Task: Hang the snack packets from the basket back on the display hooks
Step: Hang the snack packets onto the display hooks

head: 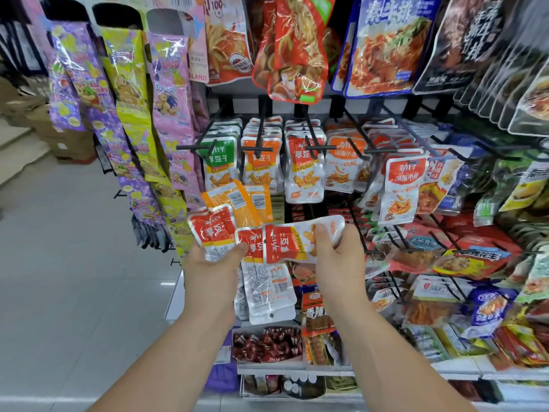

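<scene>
Our left hand [208, 272] grips a fanned bunch of red and orange snack packets [218, 226], held low in front of the rack as ready stock. Our right hand [335, 257] pinches one red packet [285, 242] by its end, sideways, probably to peel it off for the hook [315, 147] carrying matching reds; the basket is not visible

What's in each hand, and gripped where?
Left hand grips a fanned bunch of packets where they overlap, thumb on front. Right hand pinches the red-and-white packet by its right end.
</scene>
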`<action>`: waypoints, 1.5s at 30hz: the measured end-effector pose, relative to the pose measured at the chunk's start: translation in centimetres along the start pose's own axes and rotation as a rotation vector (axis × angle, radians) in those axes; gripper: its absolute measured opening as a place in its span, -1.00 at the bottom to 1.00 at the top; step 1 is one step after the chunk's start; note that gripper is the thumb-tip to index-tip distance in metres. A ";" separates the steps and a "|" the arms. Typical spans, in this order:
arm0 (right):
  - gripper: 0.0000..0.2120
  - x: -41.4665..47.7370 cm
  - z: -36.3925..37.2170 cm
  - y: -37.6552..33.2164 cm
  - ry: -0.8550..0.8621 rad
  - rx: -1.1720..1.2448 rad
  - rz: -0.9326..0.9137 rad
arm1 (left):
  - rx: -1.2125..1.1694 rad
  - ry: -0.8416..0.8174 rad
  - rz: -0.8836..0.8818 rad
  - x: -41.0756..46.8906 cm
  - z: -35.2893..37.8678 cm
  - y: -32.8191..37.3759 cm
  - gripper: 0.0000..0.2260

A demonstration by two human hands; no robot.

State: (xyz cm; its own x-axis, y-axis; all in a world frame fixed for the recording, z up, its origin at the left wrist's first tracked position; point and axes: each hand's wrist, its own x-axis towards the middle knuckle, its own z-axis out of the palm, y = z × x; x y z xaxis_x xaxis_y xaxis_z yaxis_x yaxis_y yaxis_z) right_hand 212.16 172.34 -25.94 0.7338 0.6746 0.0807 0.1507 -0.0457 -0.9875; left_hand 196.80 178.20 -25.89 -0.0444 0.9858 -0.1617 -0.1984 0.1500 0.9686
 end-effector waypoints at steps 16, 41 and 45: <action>-0.70 -0.6 -0.9 1.3 0.167 -0.062 -0.238 | -0.007 -0.059 0.021 -1.5 2.5 0.4 -0.73; -0.43 1.1 -1.9 1.8 -0.023 -0.748 -0.718 | -0.002 -0.091 -0.006 -1.7 2.6 1.8 -0.70; -0.39 1.4 -2.1 1.4 -0.056 -0.540 -0.569 | 0.029 -0.096 0.045 -1.5 2.3 1.7 -0.68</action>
State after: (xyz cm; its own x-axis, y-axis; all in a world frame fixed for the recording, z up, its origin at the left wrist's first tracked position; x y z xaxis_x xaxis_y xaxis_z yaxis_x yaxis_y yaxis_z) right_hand 214.77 171.67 -26.98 0.4153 0.7372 0.5331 0.8049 -0.0247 -0.5929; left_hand 198.81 177.20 -23.55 0.0415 0.9941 -0.1003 -0.1697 0.1060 0.9798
